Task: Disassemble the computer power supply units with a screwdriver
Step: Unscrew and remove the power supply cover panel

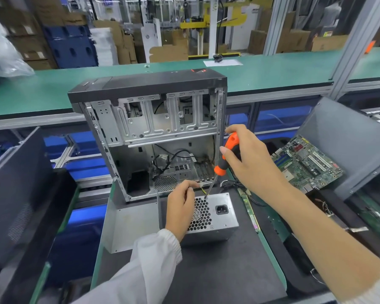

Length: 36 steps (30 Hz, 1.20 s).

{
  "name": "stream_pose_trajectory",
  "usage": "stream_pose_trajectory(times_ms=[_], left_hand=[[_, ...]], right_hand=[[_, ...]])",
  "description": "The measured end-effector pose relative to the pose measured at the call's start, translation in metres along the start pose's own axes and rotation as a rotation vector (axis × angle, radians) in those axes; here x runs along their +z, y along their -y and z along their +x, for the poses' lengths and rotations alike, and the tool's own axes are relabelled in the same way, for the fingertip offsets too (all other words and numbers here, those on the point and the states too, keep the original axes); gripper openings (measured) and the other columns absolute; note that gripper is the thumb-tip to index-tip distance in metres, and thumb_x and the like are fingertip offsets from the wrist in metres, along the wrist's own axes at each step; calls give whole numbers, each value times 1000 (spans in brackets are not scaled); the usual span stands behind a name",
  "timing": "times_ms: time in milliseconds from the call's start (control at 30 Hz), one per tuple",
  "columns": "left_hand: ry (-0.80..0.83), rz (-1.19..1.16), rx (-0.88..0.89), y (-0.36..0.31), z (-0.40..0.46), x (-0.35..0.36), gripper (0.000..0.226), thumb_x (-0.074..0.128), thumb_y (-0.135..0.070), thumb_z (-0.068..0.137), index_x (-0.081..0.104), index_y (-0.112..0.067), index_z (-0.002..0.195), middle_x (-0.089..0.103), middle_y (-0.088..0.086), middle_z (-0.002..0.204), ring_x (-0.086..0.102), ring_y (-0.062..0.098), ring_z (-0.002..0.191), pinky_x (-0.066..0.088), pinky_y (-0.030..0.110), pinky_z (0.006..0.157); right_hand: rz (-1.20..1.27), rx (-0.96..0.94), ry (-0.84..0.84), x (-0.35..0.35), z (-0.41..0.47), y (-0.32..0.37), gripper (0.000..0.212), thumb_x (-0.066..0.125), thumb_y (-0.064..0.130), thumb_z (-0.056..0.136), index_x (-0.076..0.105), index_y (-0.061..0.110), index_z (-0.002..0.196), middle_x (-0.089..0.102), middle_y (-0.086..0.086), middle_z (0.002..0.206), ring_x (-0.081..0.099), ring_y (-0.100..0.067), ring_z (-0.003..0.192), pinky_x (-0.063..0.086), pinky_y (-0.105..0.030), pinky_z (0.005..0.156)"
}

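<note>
On the dark mat in front of the opened case (149,137) lies the power supply (219,218), vent grille and socket facing up. The right hand (248,163) is clenched round the orange-and-black screwdriver (225,156), whose thin shaft slants down to a screw at the top edge of the grille. The left hand (181,207) rests on the unit's left side, fingers curled over its upper edge near the tip; whether they pinch a wire or only steady the box I cannot tell.

The step looks like loosening that corner screw. To do it well, the shaft should probably come nearer to square with the plate, since a slanted tip tends to ride out of the slot. Firm downward pressure while turning would help, with the left hand pressing the unit flat so it does not skid on the mat. Keeping the left fingers clear of the tip seems wise. A motherboard (307,163) lies well apart to the right.
</note>
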<state>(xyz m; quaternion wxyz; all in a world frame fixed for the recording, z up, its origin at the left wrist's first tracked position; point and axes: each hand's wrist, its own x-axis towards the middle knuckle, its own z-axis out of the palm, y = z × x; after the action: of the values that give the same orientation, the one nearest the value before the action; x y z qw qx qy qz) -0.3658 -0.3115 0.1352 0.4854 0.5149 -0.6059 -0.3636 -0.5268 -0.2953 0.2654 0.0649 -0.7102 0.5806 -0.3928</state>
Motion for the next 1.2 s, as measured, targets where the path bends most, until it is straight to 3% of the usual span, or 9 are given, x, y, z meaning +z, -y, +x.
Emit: stream_pose_trajectory(times_ms=[200, 367, 500, 567, 733, 900, 1033, 1133, 1200], left_hand=[[14, 12, -5, -1, -3, -1, 30, 44, -2, 98, 69, -18, 93, 53, -10, 63, 34, 4, 46, 29, 14, 48], [23, 2, -24, -1, -4, 0, 30, 44, -2, 98, 69, -18, 93, 51, -10, 61, 33, 5, 47, 28, 14, 48], [32, 7, -27, -1, -4, 0, 31, 44, -2, 97, 69, -20, 91, 52, -7, 61, 33, 5, 48, 29, 16, 49], [36, 15, -25, 0, -3, 0, 31, 45, -3, 97, 69, -21, 92, 53, -8, 63, 35, 5, 49, 30, 16, 51], [68, 43, -5, 2, -2, 0, 33, 46, -4, 97, 68, -28, 90, 60, 12, 68, 37, 7, 51, 32, 19, 52], [84, 56, 25, 3, 0, -1, 36, 50, -3, 93, 69, -32, 86, 67, -1, 75, 46, 5, 58, 40, 19, 57], [84, 52, 33, 4, 1, -1, 39, 52, -2, 92, 68, -37, 83, 67, -13, 77, 47, 1, 61, 41, 13, 59], [91, 61, 14, 5, 5, 0, 37, 53, -3, 92, 69, -35, 86, 69, -10, 81, 51, 4, 65, 45, 19, 64], [97, 76, -6, 5, 8, 1, 34, 52, -4, 93, 70, -32, 88, 71, -3, 83, 54, 10, 66, 47, 23, 65]], right_hand=[[9, 12, -26, -2, -2, -1, 28, 56, 23, 95, 46, 18, 121, 46, 10, 95, 44, -8, 85, 28, -16, 72], [-5, 20, -43, -6, -3, -2, 27, 57, 21, 95, 46, 16, 119, 41, 18, 85, 45, 4, 80, 29, 0, 71], [-13, 37, -41, -7, -5, -3, 27, 56, 21, 95, 46, 16, 118, 42, 18, 85, 46, 3, 79, 30, 1, 71], [-13, 37, -43, -6, -6, -4, 26, 56, 21, 95, 46, 16, 118, 42, 16, 85, 46, -1, 78, 30, -1, 70], [-12, 5, -37, -3, -6, 2, 25, 58, 21, 94, 46, 15, 116, 47, 4, 93, 44, -13, 82, 28, -16, 69], [-113, -73, 30, -2, -1, 22, 36, 46, 49, 93, 48, 14, 102, 56, 0, 87, 53, -20, 79, 46, -33, 69], [-255, -163, 12, 0, 7, 34, 35, 49, 54, 91, 51, 19, 97, 58, 6, 79, 53, -17, 72, 43, -31, 60], [-111, -94, 47, 6, 13, 31, 32, 57, 43, 92, 46, 19, 109, 52, 12, 75, 52, -11, 67, 36, -24, 57], [18, 8, 58, 7, 17, 25, 32, 61, 40, 91, 40, 21, 106, 52, 11, 76, 50, -5, 65, 35, -21, 58]])
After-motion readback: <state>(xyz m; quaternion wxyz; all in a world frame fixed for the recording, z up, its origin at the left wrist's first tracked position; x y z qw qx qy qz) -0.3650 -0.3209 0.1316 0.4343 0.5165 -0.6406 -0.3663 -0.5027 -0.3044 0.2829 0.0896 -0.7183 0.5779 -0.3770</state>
